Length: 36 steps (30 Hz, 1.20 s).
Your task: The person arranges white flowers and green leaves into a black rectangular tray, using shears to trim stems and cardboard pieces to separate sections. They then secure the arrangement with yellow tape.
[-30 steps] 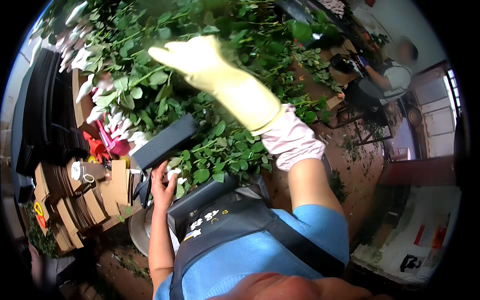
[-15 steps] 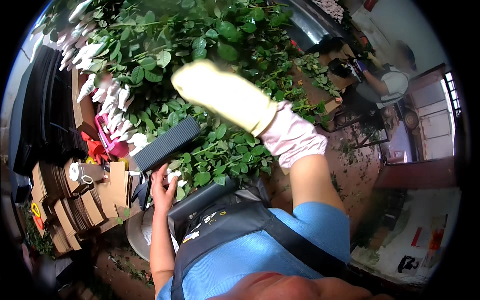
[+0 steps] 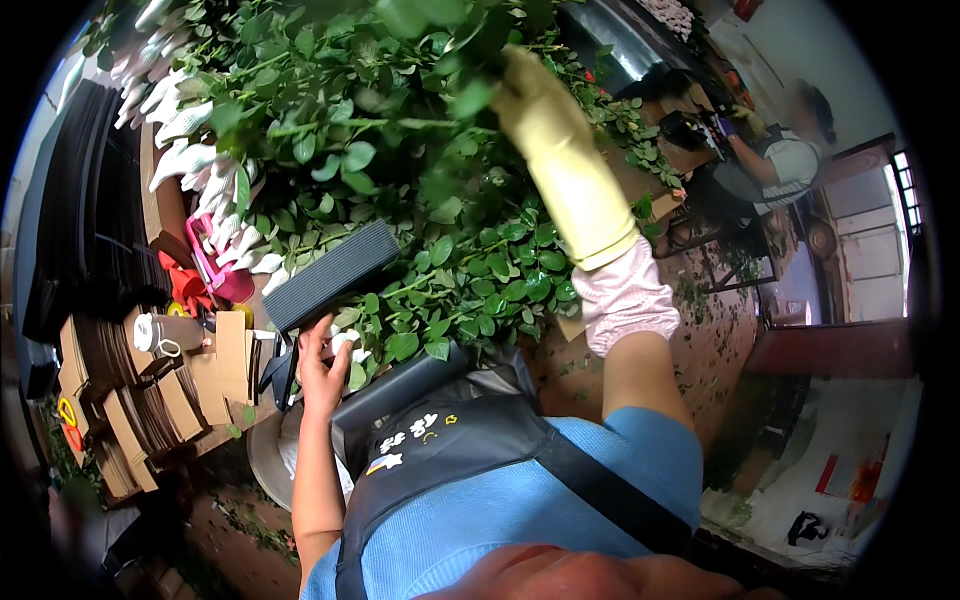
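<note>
My bare left hand (image 3: pixel 322 372) is at the lower left, below the end of a dark corrugated board (image 3: pixel 335 275). Its thumb and fingers are apart, beside a white-wrapped flower head (image 3: pixel 345 345); nothing plainly sits in its grasp. My right hand (image 3: pixel 540 105), in a long yellow rubber glove, reaches over the heap of leafy stems (image 3: pixel 440 265). Its fingers are closed on a leafy stem (image 3: pixel 390 123); motion blurs the leaves about them. Along the heap's left side lie several flower heads in white sleeves (image 3: pixel 185 160).
Left are stacked black sheets (image 3: pixel 95 220), cardboard pieces (image 3: pixel 185 395), a lidded cup (image 3: pixel 165 333), a pink tool (image 3: pixel 225 275) and orange-yellow scissors (image 3: pixel 70 425). A dark roll-like edge (image 3: pixel 405 385) is before my apron. Another person (image 3: pixel 785 160) works far right.
My right hand has swung right and farther off, from above the middle of the heap; leafy stems there have shifted and blurred. My left hand has barely moved.
</note>
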Each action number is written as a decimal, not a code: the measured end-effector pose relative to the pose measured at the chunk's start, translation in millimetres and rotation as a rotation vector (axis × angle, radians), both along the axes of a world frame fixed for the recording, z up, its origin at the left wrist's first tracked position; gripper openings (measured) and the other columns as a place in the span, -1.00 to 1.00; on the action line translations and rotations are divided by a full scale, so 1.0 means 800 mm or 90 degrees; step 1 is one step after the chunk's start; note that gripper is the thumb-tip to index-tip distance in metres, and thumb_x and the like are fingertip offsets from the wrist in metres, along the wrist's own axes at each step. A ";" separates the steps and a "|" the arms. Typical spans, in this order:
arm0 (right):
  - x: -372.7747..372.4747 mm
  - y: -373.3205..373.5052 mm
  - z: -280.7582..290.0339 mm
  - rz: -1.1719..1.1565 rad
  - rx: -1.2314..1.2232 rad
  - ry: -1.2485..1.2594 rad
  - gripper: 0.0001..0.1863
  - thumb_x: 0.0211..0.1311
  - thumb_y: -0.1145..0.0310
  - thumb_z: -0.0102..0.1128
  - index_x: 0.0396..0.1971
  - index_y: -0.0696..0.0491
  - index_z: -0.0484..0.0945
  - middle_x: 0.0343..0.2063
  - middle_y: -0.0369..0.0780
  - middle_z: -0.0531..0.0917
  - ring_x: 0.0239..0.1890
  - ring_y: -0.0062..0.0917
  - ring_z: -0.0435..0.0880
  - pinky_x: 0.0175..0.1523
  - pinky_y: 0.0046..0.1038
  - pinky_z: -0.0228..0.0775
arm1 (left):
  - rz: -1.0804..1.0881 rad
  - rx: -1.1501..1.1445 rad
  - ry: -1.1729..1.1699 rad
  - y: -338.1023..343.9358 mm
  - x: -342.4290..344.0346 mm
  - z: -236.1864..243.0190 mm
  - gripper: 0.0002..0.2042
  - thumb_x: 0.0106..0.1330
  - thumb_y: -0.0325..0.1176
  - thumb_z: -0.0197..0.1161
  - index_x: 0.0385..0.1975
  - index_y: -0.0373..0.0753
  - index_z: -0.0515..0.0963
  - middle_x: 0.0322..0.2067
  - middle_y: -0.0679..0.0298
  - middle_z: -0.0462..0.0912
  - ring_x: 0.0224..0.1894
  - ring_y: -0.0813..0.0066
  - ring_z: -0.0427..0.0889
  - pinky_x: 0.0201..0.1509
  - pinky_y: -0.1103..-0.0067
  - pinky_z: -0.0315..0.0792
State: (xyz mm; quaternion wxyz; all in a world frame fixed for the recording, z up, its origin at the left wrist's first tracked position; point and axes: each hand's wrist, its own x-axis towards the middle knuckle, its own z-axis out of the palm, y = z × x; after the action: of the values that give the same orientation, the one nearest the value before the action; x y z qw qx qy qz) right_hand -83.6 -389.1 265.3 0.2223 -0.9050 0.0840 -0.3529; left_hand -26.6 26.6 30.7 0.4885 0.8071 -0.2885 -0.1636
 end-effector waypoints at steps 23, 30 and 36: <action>-0.058 0.084 0.019 0.201 -0.282 0.236 -0.72 0.32 0.35 0.12 -0.03 -0.06 0.69 -0.43 -0.14 0.70 -0.36 -0.27 0.71 -0.18 -0.32 0.58 | -0.002 0.011 -0.009 -0.001 -0.002 0.008 -0.48 0.26 -0.44 0.43 0.25 -0.24 0.51 -0.03 0.11 0.57 -0.04 0.25 0.58 0.08 0.45 0.49; -0.092 0.092 -0.218 0.115 -0.215 0.532 -0.62 0.35 0.31 0.06 0.13 -0.17 0.61 -0.15 -0.16 0.70 -0.12 -0.20 0.73 -0.05 -0.18 0.58 | 0.004 -0.030 -0.022 -0.006 0.000 -0.004 -0.52 0.26 -0.38 0.44 0.14 -0.39 0.49 0.00 0.05 0.55 0.03 0.15 0.58 0.14 0.39 0.46; -0.072 0.108 -0.074 0.154 -0.382 0.443 -0.42 0.18 0.33 0.32 0.25 0.00 0.51 0.00 -0.13 0.68 -0.02 -0.27 0.69 0.06 -0.23 0.53 | 0.002 0.029 -0.050 0.005 0.001 0.001 -0.46 0.26 -0.32 0.46 0.21 -0.33 0.46 0.05 0.03 0.58 0.08 0.13 0.62 0.17 0.37 0.48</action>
State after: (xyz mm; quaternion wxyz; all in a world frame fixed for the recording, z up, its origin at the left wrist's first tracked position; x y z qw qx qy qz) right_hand -140.9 -302.8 206.1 -0.0504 -0.9970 -0.0580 -0.0095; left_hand -25.5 31.0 31.2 0.4586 0.8241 -0.3026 -0.1378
